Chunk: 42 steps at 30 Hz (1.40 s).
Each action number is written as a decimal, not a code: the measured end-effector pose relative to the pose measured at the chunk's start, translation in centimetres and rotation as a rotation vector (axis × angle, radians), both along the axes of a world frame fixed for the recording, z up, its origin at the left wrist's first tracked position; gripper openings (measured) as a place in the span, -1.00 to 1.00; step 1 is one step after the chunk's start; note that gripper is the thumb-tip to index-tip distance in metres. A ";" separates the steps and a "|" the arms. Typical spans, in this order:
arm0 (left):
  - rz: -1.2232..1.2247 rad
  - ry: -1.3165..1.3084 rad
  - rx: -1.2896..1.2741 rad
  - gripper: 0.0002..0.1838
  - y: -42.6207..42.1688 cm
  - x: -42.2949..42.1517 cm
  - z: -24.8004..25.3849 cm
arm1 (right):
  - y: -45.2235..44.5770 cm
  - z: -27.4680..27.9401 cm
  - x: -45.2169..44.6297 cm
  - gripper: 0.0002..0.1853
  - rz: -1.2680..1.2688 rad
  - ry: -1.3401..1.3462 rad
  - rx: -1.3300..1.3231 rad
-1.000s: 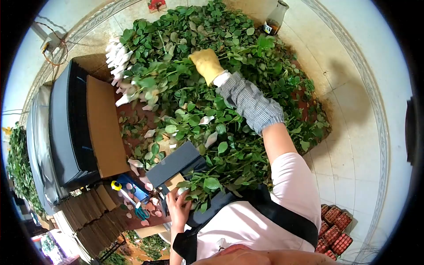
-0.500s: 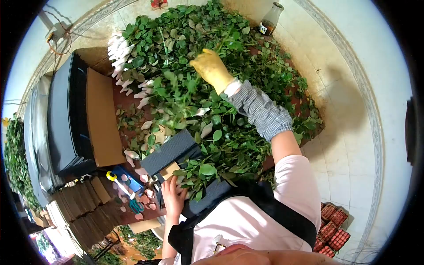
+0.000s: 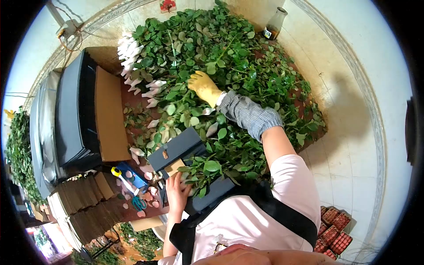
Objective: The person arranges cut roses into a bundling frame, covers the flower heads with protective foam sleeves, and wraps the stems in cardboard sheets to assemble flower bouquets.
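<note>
My right hand (image 3: 205, 89), in a yellow glove, hangs over a big heap of leafy rose stems (image 3: 198, 44). Its fingers are curled closed, and whatever they hold is hidden among the leaves. Bare, my left hand (image 3: 178, 193) is at the edge of a dark grey cardboard box (image 3: 210, 194) close to my body. The fingers curl over pale-sleeved roses (image 3: 184, 178) whose leafy stems (image 3: 212, 166) extend to the right. Just beyond that hand lies the box's raised grey flap (image 3: 176, 148) with a small brown piece (image 3: 165, 154) on it.
Large grey boxes (image 3: 75, 110) stand at left, above stacked brown cardboard (image 3: 84, 207). A yellow-and-white tool (image 3: 126, 179), blue-handled scissors (image 3: 139, 203) and loose petals lie on the table. White-sleeved flower heads (image 3: 128, 51) line the heap's left edge. A glass bottle (image 3: 274, 24) stands far right.
My right hand has come nearer and slightly left over the heap. My left hand stays at the box. A small brown piece now shows on the flap; the whole view has shifted slightly.
</note>
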<state>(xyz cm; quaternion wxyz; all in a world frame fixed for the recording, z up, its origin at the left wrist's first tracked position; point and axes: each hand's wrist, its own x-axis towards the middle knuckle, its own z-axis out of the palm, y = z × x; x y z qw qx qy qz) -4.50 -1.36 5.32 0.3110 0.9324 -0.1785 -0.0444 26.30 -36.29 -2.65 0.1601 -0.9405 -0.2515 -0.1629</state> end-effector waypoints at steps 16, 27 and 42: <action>-0.008 0.075 0.113 -0.34 0.7 -0.2 -1.5 | -2.9 13.5 -22.9 -0.62 0.047 0.422 -0.427; -0.179 -0.041 0.211 -0.33 0.4 2.5 1.4 | -1.5 8.9 -29.3 -0.66 -0.097 0.474 -0.176; -0.001 0.011 0.268 -0.11 0.1 0.5 -0.2 | -4.3 14.1 -13.4 -0.15 -0.031 1.024 0.284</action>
